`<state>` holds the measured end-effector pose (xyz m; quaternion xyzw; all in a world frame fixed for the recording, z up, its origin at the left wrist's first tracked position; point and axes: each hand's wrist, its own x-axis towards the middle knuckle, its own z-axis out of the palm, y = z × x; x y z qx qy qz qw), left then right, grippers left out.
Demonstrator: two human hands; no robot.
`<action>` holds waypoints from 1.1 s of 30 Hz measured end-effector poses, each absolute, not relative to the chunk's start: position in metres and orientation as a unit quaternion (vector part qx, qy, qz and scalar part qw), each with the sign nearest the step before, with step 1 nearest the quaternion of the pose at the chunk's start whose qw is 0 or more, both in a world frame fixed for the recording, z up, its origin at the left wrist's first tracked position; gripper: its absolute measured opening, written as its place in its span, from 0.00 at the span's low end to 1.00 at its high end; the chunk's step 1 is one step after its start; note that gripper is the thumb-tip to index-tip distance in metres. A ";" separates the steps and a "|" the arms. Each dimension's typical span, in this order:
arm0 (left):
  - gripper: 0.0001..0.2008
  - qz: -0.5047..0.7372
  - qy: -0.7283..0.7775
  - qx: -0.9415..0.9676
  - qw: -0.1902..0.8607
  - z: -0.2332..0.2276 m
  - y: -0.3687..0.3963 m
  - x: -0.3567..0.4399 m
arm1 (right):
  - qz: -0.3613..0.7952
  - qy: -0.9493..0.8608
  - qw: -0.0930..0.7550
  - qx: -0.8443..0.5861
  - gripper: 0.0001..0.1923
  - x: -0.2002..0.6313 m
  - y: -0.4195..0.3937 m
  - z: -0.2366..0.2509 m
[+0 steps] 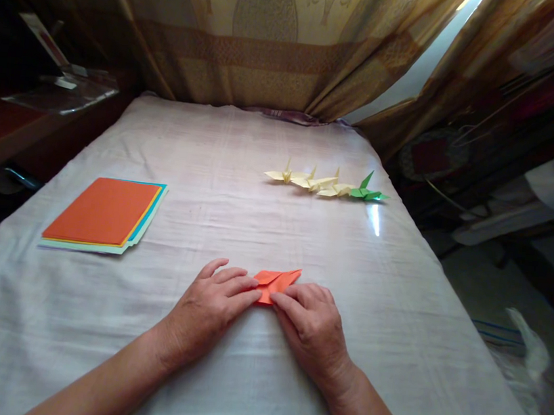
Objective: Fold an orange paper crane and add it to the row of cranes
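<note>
A small folded piece of orange origami paper (271, 287) lies on the white cloth in front of me, with a slanted flap pointing up to the right. My left hand (220, 297) holds its left edge between thumb and index finger, while the other fingers fan out over the cloth. At the paper's lower right, my right hand (311, 323) grips it, thumb against the near edge and fingers curled. The undersides of both hands' fingertips are hidden.
To the left sits a stack of coloured paper sheets (101, 212), orange on top. Farther back on the right stand several pale yellow paper cranes (309, 181) and a green paper crane (368, 192). The cloth-covered surface (203, 160) ends at a gold curtain (253, 53).
</note>
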<state>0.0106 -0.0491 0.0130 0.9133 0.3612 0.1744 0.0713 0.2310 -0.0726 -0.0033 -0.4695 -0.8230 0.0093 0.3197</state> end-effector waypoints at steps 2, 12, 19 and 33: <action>0.13 0.181 0.360 0.913 0.058 0.011 -0.047 0.008 | -0.005 -0.824 0.312 -0.472 0.08 0.228 -0.073 -0.002; 0.11 0.222 0.361 0.905 0.027 0.003 -0.059 0.026 | 0.067 -0.817 0.316 -0.478 0.07 0.225 -0.069 -0.002; 0.12 0.246 0.420 0.867 0.106 0.003 -0.056 0.031 | 0.112 -0.790 0.310 -0.518 0.07 0.229 -0.065 -0.008; 0.06 0.250 0.455 0.835 0.181 0.002 -0.054 0.030 | 0.103 -0.773 0.270 -0.564 0.09 0.222 -0.061 -0.009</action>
